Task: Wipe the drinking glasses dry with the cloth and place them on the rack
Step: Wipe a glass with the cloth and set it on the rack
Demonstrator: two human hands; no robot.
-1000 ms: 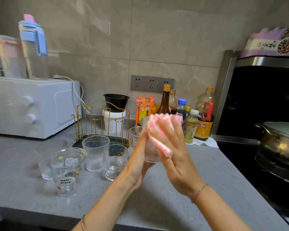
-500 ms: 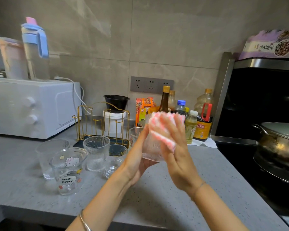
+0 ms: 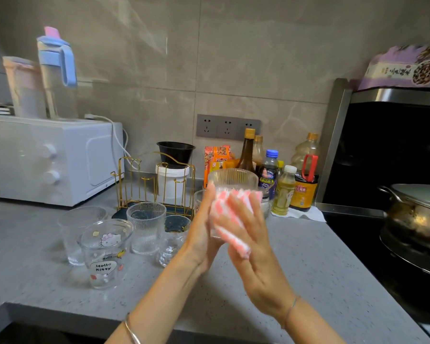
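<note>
Grey counter (image 3: 296, 256), ribbed glass (image 3: 232, 180) between hands, cloth (image 3: 230, 224) under right hand (image 3: 255, 254)

six glasses (image 3: 146, 227), one cloth (image 3: 230, 225), one rack (image 3: 157, 184)

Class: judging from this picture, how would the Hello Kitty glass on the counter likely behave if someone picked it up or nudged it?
The Hello Kitty glass looks thin and clear, so probably fragile. Its mouth flares wider than its base, so a nudge near the rim might tip it. If still wet, it may be slippery.
</note>
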